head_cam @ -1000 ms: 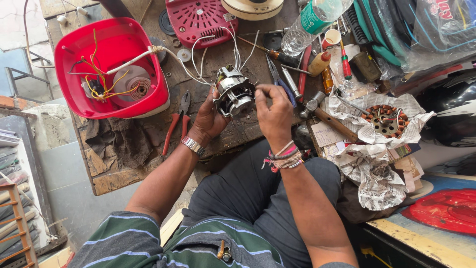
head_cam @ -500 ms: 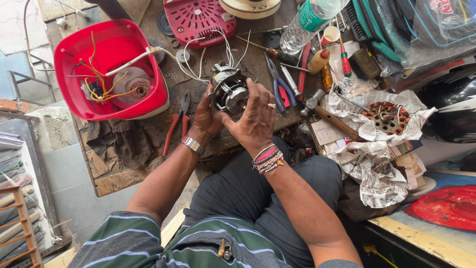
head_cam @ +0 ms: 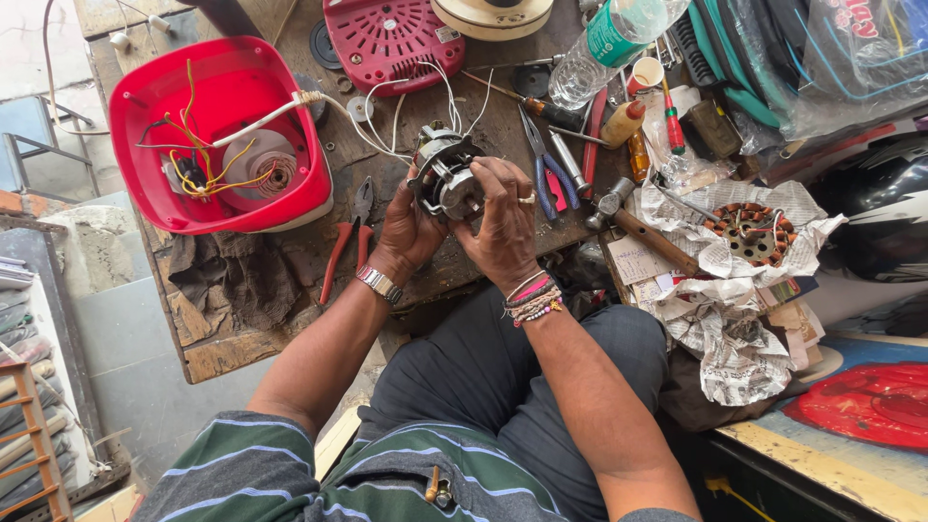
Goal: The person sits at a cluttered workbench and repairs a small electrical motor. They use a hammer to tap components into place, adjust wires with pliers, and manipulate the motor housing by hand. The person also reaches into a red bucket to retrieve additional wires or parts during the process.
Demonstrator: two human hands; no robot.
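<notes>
I hold a small grey electric motor (head_cam: 445, 174) over the wooden workbench (head_cam: 222, 338), gripped from both sides. My left hand (head_cam: 406, 230), with a metal watch on the wrist, cups its left side. My right hand (head_cam: 503, 217), with a ring and bead bracelets, wraps its right side and front. White wires (head_cam: 387, 116) run from the motor to a red plastic housing (head_cam: 217, 135) at the left, which holds coloured wires and a round part.
Red-handled pliers (head_cam: 343, 242) lie by my left hand, blue-handled pliers (head_cam: 551, 169), screwdrivers and a hammer (head_cam: 648, 232) to the right. A red grille cover (head_cam: 387, 39), a plastic bottle (head_cam: 609, 43) and a copper-wound stator (head_cam: 749, 227) on crumpled newspaper stand around. A dark rag (head_cam: 232, 280) lies at left.
My right hand moved from the motor's top right to fold over its front and right side. The motor turned slightly in my hands.
</notes>
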